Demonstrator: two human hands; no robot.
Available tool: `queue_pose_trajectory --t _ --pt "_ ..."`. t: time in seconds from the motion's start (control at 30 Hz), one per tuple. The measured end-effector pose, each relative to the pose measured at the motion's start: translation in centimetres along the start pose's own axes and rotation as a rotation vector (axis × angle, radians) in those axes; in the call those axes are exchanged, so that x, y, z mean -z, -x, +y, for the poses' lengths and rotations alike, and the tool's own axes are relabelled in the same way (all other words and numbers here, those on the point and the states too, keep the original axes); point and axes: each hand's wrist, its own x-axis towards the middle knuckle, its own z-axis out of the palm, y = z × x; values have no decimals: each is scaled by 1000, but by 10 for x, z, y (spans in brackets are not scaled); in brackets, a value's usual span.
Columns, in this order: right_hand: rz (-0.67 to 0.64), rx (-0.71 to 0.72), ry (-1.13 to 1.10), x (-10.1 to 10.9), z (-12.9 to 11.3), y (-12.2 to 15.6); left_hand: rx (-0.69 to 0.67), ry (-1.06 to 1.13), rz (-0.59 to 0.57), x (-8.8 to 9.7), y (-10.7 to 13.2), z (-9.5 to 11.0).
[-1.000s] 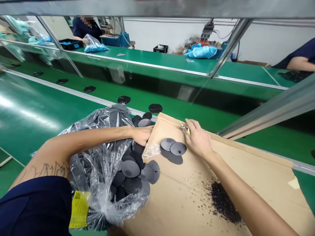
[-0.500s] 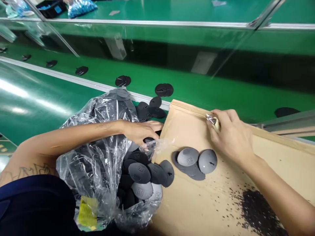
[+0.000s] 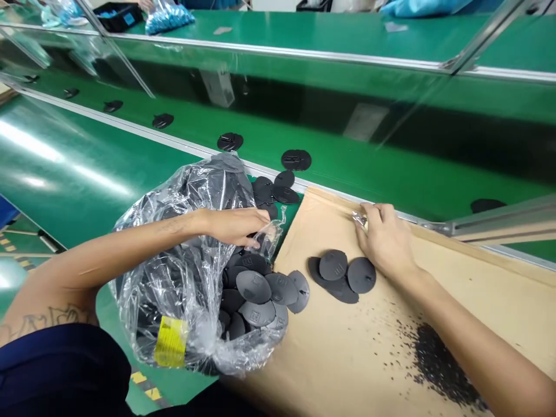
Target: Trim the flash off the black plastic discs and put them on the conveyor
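Note:
My left hand (image 3: 237,225) lies on the mouth of a clear plastic bag (image 3: 182,278), fingers curled around its upper edge. The bag is full of dark grey round discs (image 3: 254,286) that spill out onto a brown cardboard sheet (image 3: 347,347). My right hand (image 3: 384,237) rests on the cardboard's far edge, fingers closed around a small shiny metal tool (image 3: 360,219). Just in front of that hand lie three overlapping grey discs (image 3: 341,272).
A green conveyor belt (image 3: 347,162) runs behind the cardboard, with single black discs (image 3: 296,158) spaced along it. Dark shavings (image 3: 438,362) are piled on the cardboard at the right. A yellow label (image 3: 171,341) sticks to the bag. Blue bags and a black tray sit far back.
The view tilted down and then shifted a little. My left hand drew back over the bag's mouth. My right hand stayed at the cardboard's edge with the tool.

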Motion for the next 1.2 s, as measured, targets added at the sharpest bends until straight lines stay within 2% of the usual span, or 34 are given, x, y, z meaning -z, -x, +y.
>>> queue_pose_trajectory --t 0.13,0.3,0.37,0.43,0.5,0.57,0.67,0.77,0.87,0.93,1.03,1.2 --pt "-29 -31 -49 1 -2 2 49 22 68 5 0 8" --pt "-43 -71 -85 7 -4 6 126 36 329 7 -22 42" --pt "-47 -78 -99 8 -4 7 87 35 345 1 -37 57" --pt "-55 -82 -118 10 -4 7 85 17 314 -4 -53 62" --pt "-60 -84 -133 11 -4 7 203 -45 336 -3 -65 55" --pt "-62 -88 -135 14 -4 9 363 -128 413 2 -71 41" --pt "-62 -110 -111 22 -6 17 464 -215 489 5 -75 24" --pt "-64 -137 -78 27 -8 28 522 -270 545 -9 -80 17" --pt "-65 -157 -80 28 -8 34 502 -292 568 -29 -81 9" --pt "-61 -169 -102 29 -7 36 483 -292 552 -34 -79 6" --pt "-53 -171 -151 31 -8 39 533 -278 520 -30 -80 7" --pt "-18 -135 -210 32 -6 36 624 -169 476 -9 -93 2"
